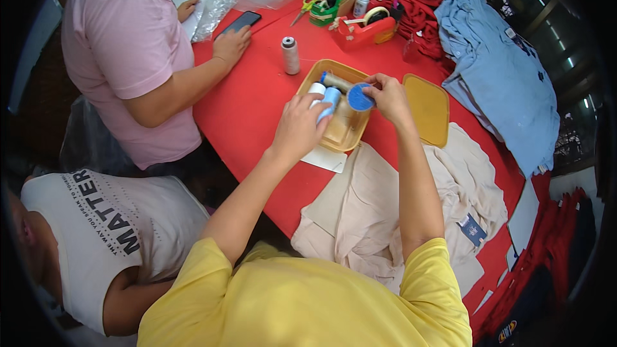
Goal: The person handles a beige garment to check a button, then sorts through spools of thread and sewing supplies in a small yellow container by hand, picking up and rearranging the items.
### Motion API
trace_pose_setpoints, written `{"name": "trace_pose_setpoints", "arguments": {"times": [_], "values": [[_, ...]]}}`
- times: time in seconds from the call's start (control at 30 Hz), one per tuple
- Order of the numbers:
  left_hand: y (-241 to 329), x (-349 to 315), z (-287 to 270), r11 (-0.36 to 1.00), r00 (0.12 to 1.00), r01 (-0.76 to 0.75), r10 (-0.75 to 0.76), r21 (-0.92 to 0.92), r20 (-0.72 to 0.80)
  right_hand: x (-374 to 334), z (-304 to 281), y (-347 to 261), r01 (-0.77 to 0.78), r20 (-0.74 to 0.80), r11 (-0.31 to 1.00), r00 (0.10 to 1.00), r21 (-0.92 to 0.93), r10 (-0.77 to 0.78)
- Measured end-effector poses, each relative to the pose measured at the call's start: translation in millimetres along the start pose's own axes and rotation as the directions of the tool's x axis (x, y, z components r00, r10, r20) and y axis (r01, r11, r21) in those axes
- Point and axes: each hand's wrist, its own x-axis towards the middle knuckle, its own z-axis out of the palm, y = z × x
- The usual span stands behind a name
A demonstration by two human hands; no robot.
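Note:
A yellow plastic box (306,83) with thread spools in it stands on the red-covered table. My left hand (298,126) reaches over its near left side, fingers closed around a light blue thread spool (330,104). A white spool (317,90) lies right beside those fingers. At the box's right side my right hand (389,97) pinches a spool with a round blue end (360,97). Behind it in the box lies a beige thread spool (337,81). The yellow lid (427,110) lies flat to the right of the box.
A grey thread cone (290,56) stands behind the box. Farther back are tape dispensers (367,29) and scissors (304,10). A cream garment (366,212) lies in front, light blue garments (495,71) at right. At left, a co-worker's hand (232,45) rests beside a phone (243,22).

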Motion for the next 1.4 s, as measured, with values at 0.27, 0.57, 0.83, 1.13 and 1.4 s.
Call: {"name": "trace_pose_setpoints", "arguments": {"times": [0.27, 0.57, 0.83, 1.13, 1.4], "values": [[1.0, 30.4, 13.6, 0.464, 0.899, 0.417, -0.34, -0.781, 0.278, -15.1, 17.2, -2.9, -0.092, 0.193, 0.843, 0.981, 0.529, -0.014], [-35.0, -1.7, -34.0, 0.384, 0.838, 0.44, -0.5, -0.812, 0.218, -29.9, 16.1, -40.9, 0.334, 0.296, 0.672, 0.939, -0.661, -0.175], [-39.2, -18.0, -29.4, 0.331, 0.803, 0.454, -0.555, -0.827, 0.218, -30.8, 61.4, -31.0, 0.359, 0.426, 0.442, 0.902, -0.822, 0.061], [-43.0, -17.3, -27.3, 0.316, 0.794, 0.456, -0.568, -0.832, 0.219, -33.3, 65.4, -43.9, 0.327, 0.472, 0.559, 0.871, -0.762, 0.135], [-43.3, -18.8, -24.6, 0.294, 0.79, 0.446, -0.574, -0.845, 0.217, -39.7, 69.4, -29.8, 0.398, 0.46, 0.467, 0.888, -0.79, 0.021]]}}
